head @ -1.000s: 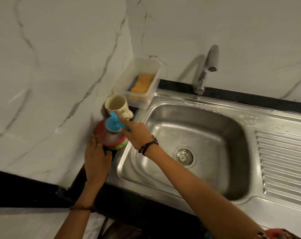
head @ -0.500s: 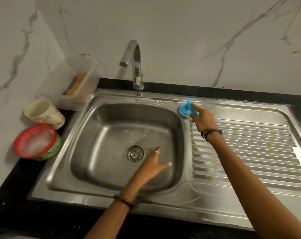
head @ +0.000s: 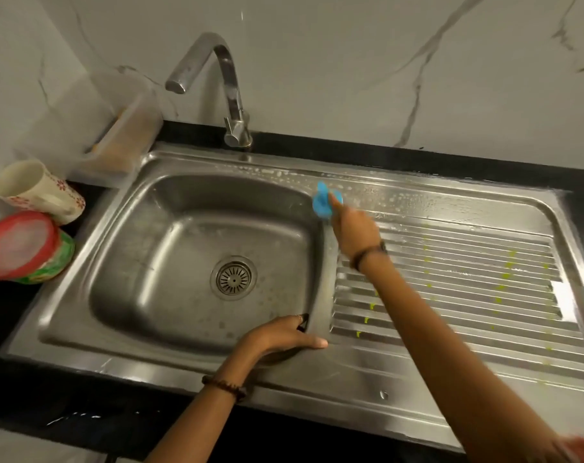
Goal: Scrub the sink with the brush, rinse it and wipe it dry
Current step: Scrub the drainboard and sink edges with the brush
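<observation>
- Right hand (head: 354, 225) grips the small blue plastic brush (head: 324, 203) on the wet stainless steel sink (head: 190, 372) rim.
- Left hand (head: 280, 337) curls over the basin's front right edge.

There is 1 view only, from a camera worn on the person's head, so nothing is shared with a second view. It looks forward and steeply down from above the front edge of the tabletop (head: 83, 412), close over the sink (head: 83, 329), facing the marble back wall (head: 350, 61). The wide angle bends straight edges near the borders. Both forearms enter from the bottom edge, and the faucet (head: 230, 91) stands near the top centre.
</observation>
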